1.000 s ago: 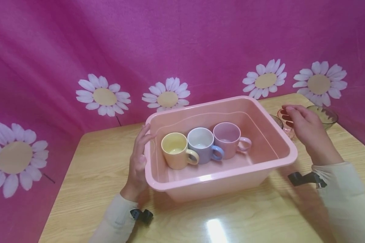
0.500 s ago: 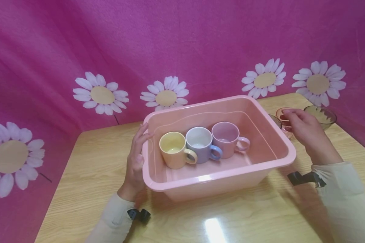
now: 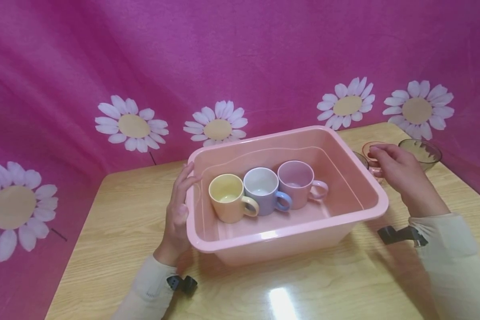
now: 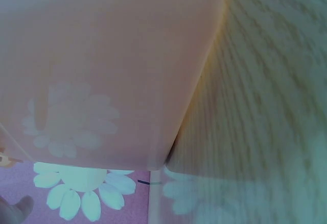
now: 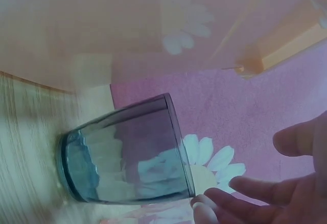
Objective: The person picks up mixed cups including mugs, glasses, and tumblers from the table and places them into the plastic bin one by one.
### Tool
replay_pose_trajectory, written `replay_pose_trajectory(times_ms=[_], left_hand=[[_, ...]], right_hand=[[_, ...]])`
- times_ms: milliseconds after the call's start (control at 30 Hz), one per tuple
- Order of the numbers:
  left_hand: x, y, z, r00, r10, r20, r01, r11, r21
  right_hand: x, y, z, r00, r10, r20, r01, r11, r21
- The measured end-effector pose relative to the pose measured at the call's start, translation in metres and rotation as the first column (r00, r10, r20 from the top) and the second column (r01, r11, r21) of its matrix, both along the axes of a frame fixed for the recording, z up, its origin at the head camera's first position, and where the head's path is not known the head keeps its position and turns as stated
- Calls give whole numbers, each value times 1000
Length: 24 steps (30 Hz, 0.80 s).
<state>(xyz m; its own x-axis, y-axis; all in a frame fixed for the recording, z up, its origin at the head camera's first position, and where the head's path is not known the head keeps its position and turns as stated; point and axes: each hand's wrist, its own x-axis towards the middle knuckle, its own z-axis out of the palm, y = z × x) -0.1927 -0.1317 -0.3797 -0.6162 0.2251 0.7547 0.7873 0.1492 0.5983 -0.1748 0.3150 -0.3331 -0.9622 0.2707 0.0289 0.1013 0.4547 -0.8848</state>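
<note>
My left hand rests against the left end of a pink plastic tub, its fingertips lying over the rim. Inside the tub, three mugs stand upright in a row: a yellow mug, a blue mug with a white inside and a pink mug. My right hand is beyond the tub's right end, at a pink glass that it partly hides. In the right wrist view, its thumb and fingers are apart, with fingertips close to the rim of a grey-blue glass; contact is unclear.
A dark clear glass stands right of my right hand, near the table's right edge. The tub's rim hides part of another glass. A purple cloth with white daisies hangs behind the wooden table.
My right hand has lowered slightly toward the pink glass, and its fingers have drawn closer together. My left hand keeps its place on the tub, and the mugs stay where they were.
</note>
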Motion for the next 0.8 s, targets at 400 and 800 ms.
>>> replay_pose_trajectory(times_ms=[400,800], left_hand=[[-1,1,0,1000,6,-1,-6,1000,-3],[-1,0,0,1000,18,7,-18,1000,-14]], right_hand=[[-2,0,-6,996,89,11,-89,976,199],[-10,-5,-12,981,194,22,-196,971,137]])
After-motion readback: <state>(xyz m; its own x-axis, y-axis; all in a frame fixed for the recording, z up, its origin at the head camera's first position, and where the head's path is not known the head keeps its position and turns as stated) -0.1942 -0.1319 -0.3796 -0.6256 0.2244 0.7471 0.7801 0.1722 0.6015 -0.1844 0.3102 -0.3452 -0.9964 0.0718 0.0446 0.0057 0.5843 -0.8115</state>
